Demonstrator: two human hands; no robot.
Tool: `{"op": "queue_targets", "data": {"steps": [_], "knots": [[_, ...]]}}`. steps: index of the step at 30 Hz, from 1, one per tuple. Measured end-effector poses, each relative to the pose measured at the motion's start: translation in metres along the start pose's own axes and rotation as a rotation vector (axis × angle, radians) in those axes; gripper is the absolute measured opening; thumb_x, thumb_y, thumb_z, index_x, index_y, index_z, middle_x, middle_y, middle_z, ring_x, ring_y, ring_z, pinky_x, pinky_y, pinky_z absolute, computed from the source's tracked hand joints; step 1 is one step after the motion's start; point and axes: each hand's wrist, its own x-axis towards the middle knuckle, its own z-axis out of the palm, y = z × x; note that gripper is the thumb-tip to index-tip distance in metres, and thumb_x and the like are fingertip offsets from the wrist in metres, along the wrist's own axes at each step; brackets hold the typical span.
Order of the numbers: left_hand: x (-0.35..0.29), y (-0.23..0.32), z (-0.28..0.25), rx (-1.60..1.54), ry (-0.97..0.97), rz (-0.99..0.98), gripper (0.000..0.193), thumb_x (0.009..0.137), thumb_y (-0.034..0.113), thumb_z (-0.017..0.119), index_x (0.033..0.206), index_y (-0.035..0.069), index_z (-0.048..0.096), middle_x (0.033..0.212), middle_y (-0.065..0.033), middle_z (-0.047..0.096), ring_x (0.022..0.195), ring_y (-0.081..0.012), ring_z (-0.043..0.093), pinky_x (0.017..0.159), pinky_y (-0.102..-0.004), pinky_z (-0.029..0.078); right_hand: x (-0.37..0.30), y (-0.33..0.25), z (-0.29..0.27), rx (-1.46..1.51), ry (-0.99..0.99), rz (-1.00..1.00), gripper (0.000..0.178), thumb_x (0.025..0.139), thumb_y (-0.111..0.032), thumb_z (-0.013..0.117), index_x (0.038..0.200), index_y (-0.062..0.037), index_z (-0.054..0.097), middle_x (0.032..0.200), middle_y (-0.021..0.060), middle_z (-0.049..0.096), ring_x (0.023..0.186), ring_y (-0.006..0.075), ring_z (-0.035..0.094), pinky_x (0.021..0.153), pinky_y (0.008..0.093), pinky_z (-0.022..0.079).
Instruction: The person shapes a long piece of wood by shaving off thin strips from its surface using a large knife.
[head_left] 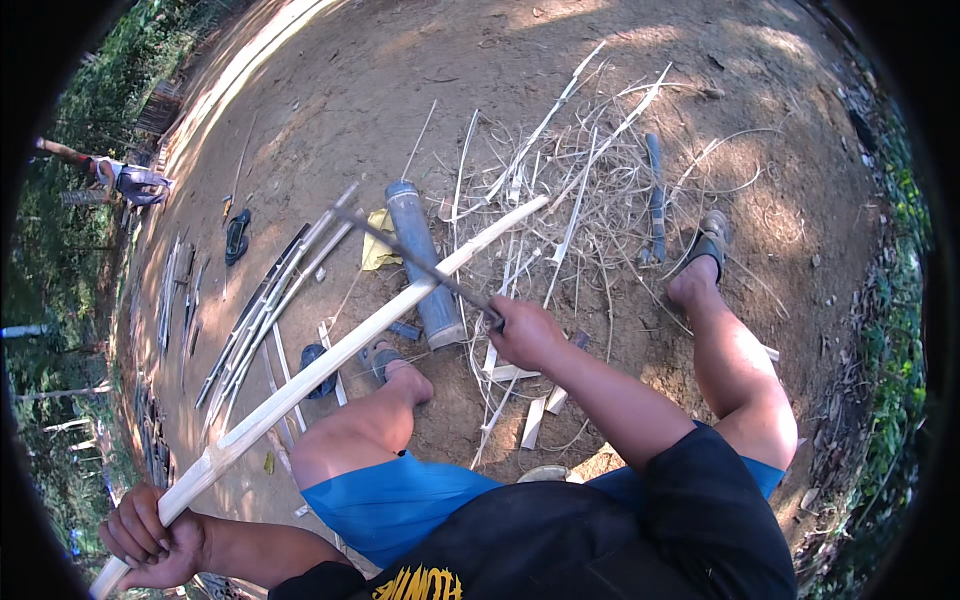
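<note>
My left hand [150, 540] is closed around the lower end of a long, pale split bamboo strip [330, 358], at the lower left. The strip slants up to the right, across the front of my left leg. In my right hand [527, 335] is the handle of a long, dark-bladed knife [395, 244]. Its blade points up and left and crosses over the strip near the strip's upper part. Beneath the crossing lies a thick grey bamboo section [408, 212] on the dirt. Whether the blade touches the strip I cannot tell.
A tangle of thin bamboo shavings [590, 185] covers the ground ahead. A narrow grey-blue tube [655, 190] lies right of it, and a yellow sheet [379, 250] beside the bamboo section. Several poles [275, 290] and a dark sandal [237, 238] lie left. Another person [138, 183] is far left.
</note>
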Motion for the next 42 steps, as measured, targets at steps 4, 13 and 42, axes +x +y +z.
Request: {"op": "queue_targets", "data": {"steps": [4, 13, 42], "knots": [[-0.002, -0.003, 0.005, -0.048, 0.034, 0.041, 0.074, 0.075, 0.09, 0.036, 0.059, 0.018, 0.037, 0.043, 0.0081, 0.036, 0.032, -0.0009, 0.033, 0.033, -0.0125, 0.032, 0.027, 0.047, 0.008, 0.003, 0.078, 0.118, 0.019, 0.083, -0.014, 0.06, 0.101, -0.0068, 0.059, 0.09, 0.0217, 0.067, 0.089, 0.0407, 0.065, 0.08, 0.0515, 0.05], [0.002, 0.0, -0.008, -0.05, 0.055, 0.058, 0.074, 0.076, 0.089, 0.037, 0.057, 0.018, 0.037, 0.042, 0.0077, 0.037, 0.032, -0.0013, 0.035, 0.031, -0.013, 0.034, 0.031, 0.05, 0.004, 0.01, 0.041, 0.147, 0.016, 0.084, -0.015, 0.059, 0.098, -0.0061, 0.059, 0.094, 0.022, 0.067, 0.093, 0.0408, 0.064, 0.084, 0.0528, 0.049], [0.066, 0.012, -0.078, -0.016, 0.084, -0.077, 0.074, 0.081, 0.088, 0.024, 0.052, 0.02, 0.03, 0.04, 0.0062, 0.032, 0.029, -0.0047, 0.032, 0.032, -0.0163, 0.029, 0.083, 0.123, -0.005, -0.036, -0.035, 0.228, 0.021, 0.082, -0.015, 0.061, 0.1, -0.0048, 0.059, 0.101, 0.0197, 0.067, 0.097, 0.0401, 0.063, 0.087, 0.0496, 0.049]]}}
